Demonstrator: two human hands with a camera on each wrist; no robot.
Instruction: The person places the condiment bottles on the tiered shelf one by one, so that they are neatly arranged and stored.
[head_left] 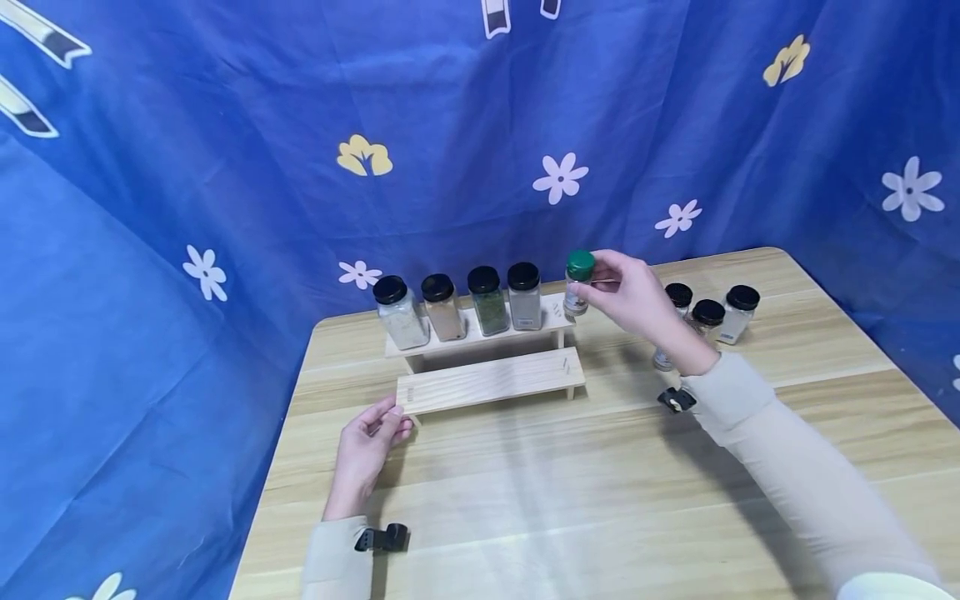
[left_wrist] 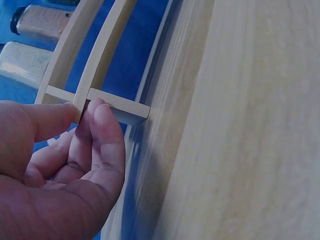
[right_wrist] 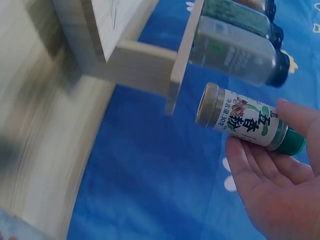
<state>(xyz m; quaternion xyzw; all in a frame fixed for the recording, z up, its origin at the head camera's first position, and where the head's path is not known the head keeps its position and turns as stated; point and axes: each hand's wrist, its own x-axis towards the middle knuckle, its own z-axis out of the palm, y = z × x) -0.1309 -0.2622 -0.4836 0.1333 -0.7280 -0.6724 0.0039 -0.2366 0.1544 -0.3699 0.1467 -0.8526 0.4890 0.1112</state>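
Right hand (head_left: pixel 630 296) pinches the green-capped spice bottle (head_left: pixel 577 285) upright just right of the rack's (head_left: pixel 487 383) top shelf (left hand (head_left: pixel 367 446) rests loosely open at the rack's lower corner).

Staged tabletop set, wooden table (head_left: pixel 600 500) enclosed by blue flower-print cloth backdrop (head_left: pixel 225 167), two-tier wooden spice rack (head_left: pixel 487 383), seasoning jars (head_left: pixel 457 310)

Right hand (head_left: pixel 633 296) holds the green-capped bottle (head_left: pixel 577 283) at the rack's (head_left: pixel 487 379) right end; four jars (head_left: pixel 457 307) line the upper shelf left of it, three jars (head_left: pixel 708 315) right. Left hand (head_left: pixel 367 446) touches the rack's lower left corner.
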